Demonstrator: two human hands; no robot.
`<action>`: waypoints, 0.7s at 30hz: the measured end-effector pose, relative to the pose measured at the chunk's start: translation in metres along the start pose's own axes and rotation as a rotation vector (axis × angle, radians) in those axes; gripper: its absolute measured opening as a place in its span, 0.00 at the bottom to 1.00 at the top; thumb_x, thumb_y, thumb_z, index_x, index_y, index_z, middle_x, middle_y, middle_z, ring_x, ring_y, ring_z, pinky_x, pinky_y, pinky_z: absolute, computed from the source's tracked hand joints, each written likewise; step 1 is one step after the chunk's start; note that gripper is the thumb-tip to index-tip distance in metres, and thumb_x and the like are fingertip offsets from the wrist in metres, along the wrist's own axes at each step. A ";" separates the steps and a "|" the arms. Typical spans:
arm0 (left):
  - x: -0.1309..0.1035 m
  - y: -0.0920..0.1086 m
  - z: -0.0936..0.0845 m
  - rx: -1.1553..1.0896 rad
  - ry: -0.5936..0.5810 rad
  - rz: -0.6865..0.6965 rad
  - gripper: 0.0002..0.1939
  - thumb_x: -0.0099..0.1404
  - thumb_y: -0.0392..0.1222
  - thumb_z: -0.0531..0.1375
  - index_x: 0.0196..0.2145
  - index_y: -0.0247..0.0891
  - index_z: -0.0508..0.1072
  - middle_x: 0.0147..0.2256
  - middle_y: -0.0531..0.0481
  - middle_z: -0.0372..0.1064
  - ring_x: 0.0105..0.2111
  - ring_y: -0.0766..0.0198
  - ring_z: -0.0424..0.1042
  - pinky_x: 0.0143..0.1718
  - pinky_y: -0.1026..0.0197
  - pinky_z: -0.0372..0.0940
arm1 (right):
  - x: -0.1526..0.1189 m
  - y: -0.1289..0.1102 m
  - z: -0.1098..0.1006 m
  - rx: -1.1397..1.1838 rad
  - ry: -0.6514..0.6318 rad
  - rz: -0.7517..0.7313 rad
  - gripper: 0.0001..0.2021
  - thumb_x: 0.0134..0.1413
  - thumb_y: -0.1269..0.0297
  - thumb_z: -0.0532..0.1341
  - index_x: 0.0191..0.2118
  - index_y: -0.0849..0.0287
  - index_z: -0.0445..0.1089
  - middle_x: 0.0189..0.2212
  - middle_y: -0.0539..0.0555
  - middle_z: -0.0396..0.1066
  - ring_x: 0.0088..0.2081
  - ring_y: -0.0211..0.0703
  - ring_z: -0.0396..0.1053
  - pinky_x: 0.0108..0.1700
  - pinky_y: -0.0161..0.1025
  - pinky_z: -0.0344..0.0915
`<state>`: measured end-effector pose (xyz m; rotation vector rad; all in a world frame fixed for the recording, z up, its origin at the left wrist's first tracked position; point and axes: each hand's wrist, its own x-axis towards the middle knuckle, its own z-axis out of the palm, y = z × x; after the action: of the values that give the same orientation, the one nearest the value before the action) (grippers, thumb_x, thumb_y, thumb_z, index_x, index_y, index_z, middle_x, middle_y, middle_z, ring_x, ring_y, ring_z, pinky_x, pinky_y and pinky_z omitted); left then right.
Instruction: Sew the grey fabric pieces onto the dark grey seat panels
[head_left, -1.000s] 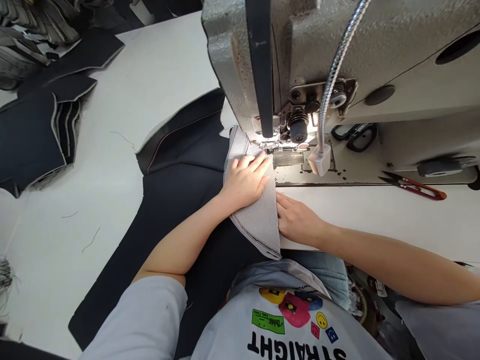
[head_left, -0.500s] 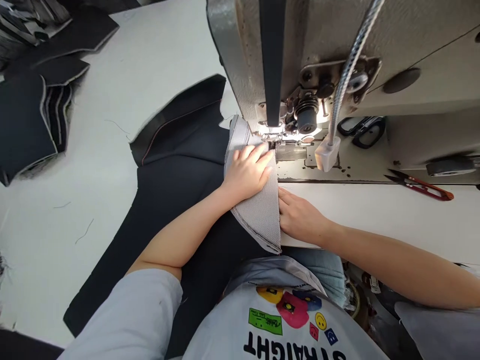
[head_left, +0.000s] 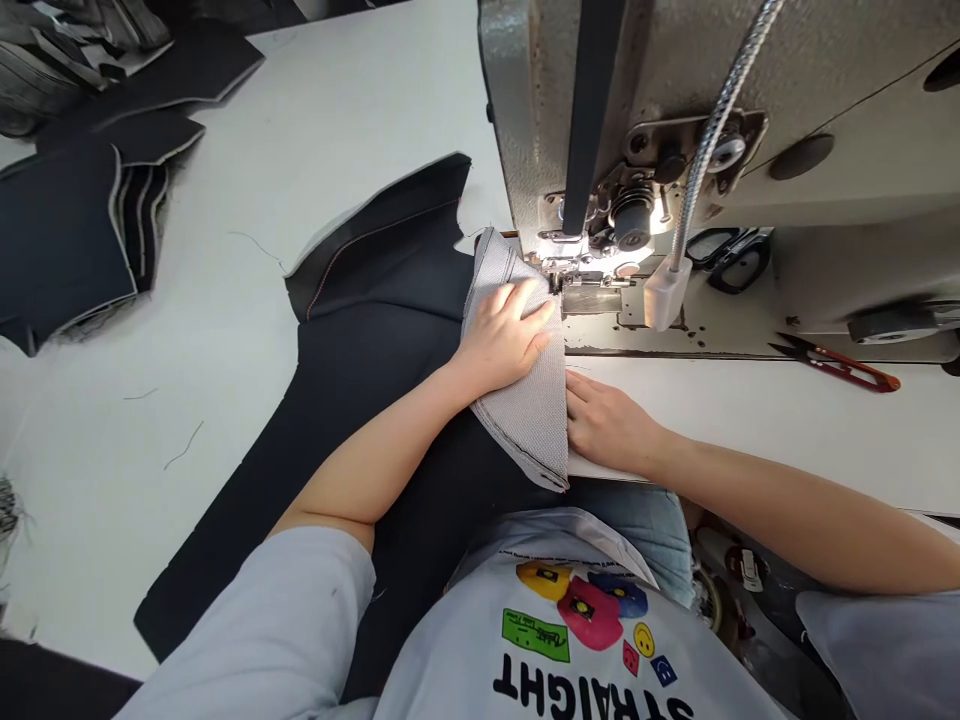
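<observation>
My left hand [head_left: 506, 340] lies flat on a light grey woven piece of fabric [head_left: 529, 425], fingers slightly spread, just in front of the sewing machine's presser foot [head_left: 556, 282]. The grey piece has a curved, stitched left edge and a straight right edge that runs up to the foot. Against that straight edge, my right hand [head_left: 606, 425] rests on the table with its fingers stretched out and their tips touching the fabric; its thumb is hidden. Beneath the grey piece spreads a large black fabric panel [head_left: 375, 375], with a line of reddish stitching near its top.
The sewing machine head [head_left: 540, 100] stands at upper right, with a lamp on a braided flexible neck [head_left: 712, 140]. Black-handled scissors [head_left: 739, 262] and red thread snips [head_left: 840, 365] lie at right. Stacked dark fabric pieces [head_left: 64, 235] and loose threads are on the white table [head_left: 225, 290].
The view has shifted slightly, so the machine and fabric appear a little farther right. Both hands keep nearly the same places on and beside the grey fabric.
</observation>
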<state>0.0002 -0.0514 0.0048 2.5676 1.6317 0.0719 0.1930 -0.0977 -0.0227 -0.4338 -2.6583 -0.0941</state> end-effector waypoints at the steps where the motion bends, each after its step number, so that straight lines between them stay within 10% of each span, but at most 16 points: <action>1: 0.000 -0.001 0.000 -0.006 0.001 0.004 0.25 0.72 0.46 0.47 0.62 0.35 0.65 0.65 0.34 0.50 0.62 0.43 0.53 0.59 0.41 0.55 | 0.000 0.000 0.000 0.009 -0.017 -0.001 0.15 0.61 0.78 0.52 0.34 0.64 0.76 0.34 0.61 0.73 0.44 0.48 0.70 0.55 0.47 0.70; 21: 0.017 -0.007 0.007 0.022 0.121 0.009 0.22 0.71 0.42 0.49 0.57 0.38 0.72 0.59 0.35 0.61 0.61 0.43 0.56 0.58 0.41 0.58 | 0.000 0.016 0.006 0.101 0.000 0.096 0.13 0.62 0.75 0.52 0.37 0.62 0.75 0.41 0.60 0.73 0.51 0.46 0.68 0.59 0.44 0.67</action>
<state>0.0020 -0.0333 -0.0034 2.6343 1.6699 0.2151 0.1953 -0.0821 -0.0277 -0.5269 -2.6234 0.0686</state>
